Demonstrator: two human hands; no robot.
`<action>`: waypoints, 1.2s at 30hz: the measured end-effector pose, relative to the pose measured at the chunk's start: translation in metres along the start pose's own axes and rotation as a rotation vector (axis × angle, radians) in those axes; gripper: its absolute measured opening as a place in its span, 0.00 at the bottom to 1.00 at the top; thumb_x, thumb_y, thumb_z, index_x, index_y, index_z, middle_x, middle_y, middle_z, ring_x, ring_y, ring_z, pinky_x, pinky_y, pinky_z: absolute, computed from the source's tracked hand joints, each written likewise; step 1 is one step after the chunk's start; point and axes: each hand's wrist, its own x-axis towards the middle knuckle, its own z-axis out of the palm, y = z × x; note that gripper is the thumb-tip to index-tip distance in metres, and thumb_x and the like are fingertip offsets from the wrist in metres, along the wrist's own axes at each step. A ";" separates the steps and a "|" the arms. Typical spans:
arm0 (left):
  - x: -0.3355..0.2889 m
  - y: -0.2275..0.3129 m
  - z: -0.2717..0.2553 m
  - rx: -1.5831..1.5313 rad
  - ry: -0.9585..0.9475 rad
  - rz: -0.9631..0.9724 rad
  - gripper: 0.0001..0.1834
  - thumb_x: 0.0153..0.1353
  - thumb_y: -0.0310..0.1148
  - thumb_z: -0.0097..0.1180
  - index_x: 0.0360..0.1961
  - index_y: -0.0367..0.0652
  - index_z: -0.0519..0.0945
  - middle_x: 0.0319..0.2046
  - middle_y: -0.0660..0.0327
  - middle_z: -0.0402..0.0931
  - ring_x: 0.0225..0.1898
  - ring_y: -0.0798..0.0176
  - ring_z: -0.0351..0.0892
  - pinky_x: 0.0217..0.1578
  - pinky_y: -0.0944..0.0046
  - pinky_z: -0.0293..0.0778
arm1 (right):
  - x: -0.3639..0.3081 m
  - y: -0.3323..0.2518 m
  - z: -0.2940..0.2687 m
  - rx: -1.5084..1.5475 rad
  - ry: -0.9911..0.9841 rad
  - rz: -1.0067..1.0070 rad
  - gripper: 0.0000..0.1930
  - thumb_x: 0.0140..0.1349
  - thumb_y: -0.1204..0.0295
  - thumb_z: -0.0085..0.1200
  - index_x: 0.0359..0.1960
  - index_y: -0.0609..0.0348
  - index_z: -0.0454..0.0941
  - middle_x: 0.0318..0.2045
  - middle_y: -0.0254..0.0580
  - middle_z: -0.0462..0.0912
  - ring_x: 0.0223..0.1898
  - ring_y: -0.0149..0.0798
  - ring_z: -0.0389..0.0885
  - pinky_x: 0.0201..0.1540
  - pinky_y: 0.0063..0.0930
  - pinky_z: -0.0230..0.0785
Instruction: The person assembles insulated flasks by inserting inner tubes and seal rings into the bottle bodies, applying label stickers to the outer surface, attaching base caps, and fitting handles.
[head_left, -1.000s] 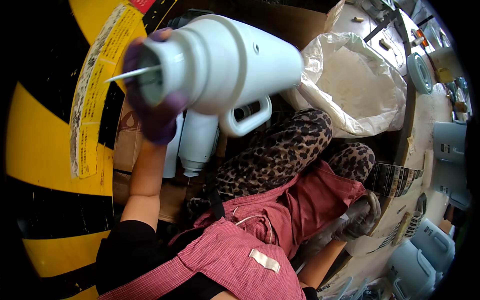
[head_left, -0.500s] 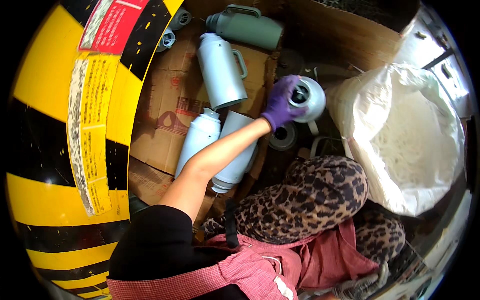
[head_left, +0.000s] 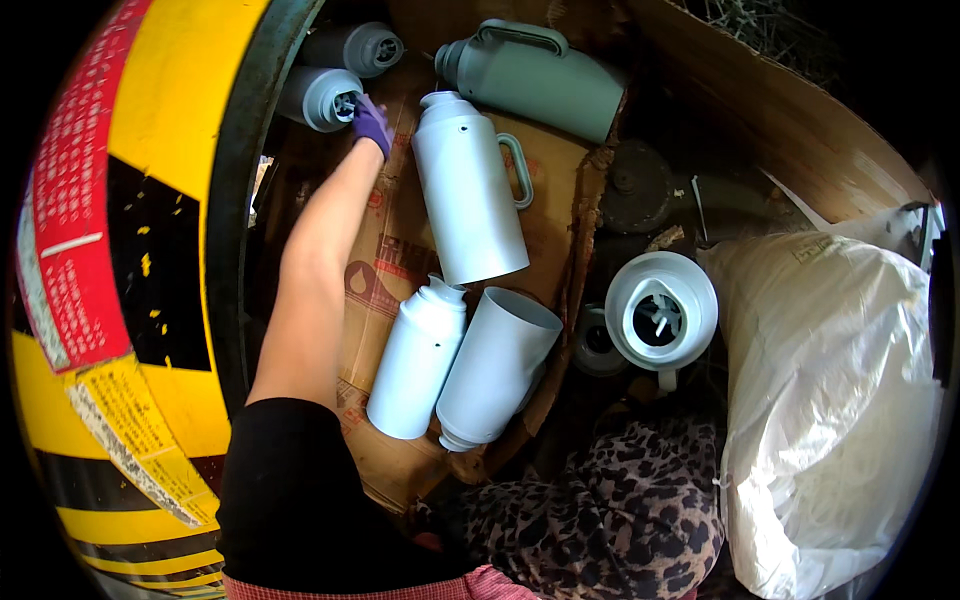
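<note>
Grey flask shell (head_left: 318, 97) lies on its side at the far left of the cardboard sheet (head_left: 560, 215), just beside the yellow-and-black drum (head_left: 165, 130) and below a second grey shell (head_left: 355, 47). Left hand (head_left: 370, 120), in a purple glove, is at the shell's open end; fingers (head_left: 358, 108) appear hooked into the mouth, but whether they pinch the rim cannot be told. Right hand is not in view.

Handling, as judged:
- Shell is likely thin moulded plastic: light, stiff, smooth, prone to rolling.
- Rim grip at the mouth gives hold but little control; wrapping the body is steadier.
- Any glass liner inside would be fragile; none is visible.

Nearby: white flask with handle (head_left: 468, 200), green flask (head_left: 540, 75).
</note>
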 end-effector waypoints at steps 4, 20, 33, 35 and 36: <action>-0.011 0.022 -0.014 0.713 0.247 0.534 0.10 0.74 0.42 0.54 0.39 0.48 0.79 0.26 0.65 0.77 0.25 0.68 0.73 0.26 0.66 0.66 | 0.003 -0.006 0.006 0.006 -0.074 -0.050 0.20 0.78 0.60 0.50 0.50 0.69 0.83 0.47 0.52 0.87 0.48 0.49 0.85 0.54 0.40 0.76; -0.485 0.022 0.003 1.572 -0.600 1.183 0.04 0.57 0.22 0.57 0.27 0.41 0.80 0.29 0.58 0.77 0.32 0.53 0.78 0.37 0.60 0.74 | -0.007 -0.202 0.071 0.751 -0.722 -0.576 0.28 0.54 0.75 0.68 0.60 0.59 0.79 0.63 0.52 0.77 0.69 0.60 0.69 0.72 0.50 0.61; -0.659 0.036 0.064 1.680 -0.801 1.121 0.58 0.54 0.59 0.72 0.75 0.34 0.57 0.67 0.40 0.63 0.66 0.38 0.65 0.70 0.38 0.56 | -0.081 -0.286 0.040 1.390 -0.627 -0.148 0.44 0.46 0.67 0.79 0.68 0.54 0.71 0.65 0.49 0.70 0.68 0.52 0.67 0.74 0.44 0.57; -0.663 0.040 0.086 1.693 -0.894 1.308 0.56 0.46 0.62 0.75 0.69 0.36 0.67 0.67 0.44 0.67 0.67 0.38 0.67 0.71 0.36 0.56 | -0.068 -0.281 0.003 1.069 -0.597 -0.535 0.40 0.51 0.61 0.75 0.68 0.50 0.74 0.68 0.54 0.66 0.70 0.57 0.63 0.75 0.48 0.52; -0.663 0.046 0.097 1.647 -0.910 1.238 0.55 0.45 0.61 0.75 0.68 0.38 0.68 0.66 0.46 0.69 0.66 0.39 0.68 0.70 0.37 0.57 | -0.062 -0.278 -0.011 0.988 -0.577 -0.656 0.38 0.52 0.60 0.75 0.67 0.48 0.77 0.69 0.55 0.65 0.70 0.58 0.62 0.75 0.50 0.51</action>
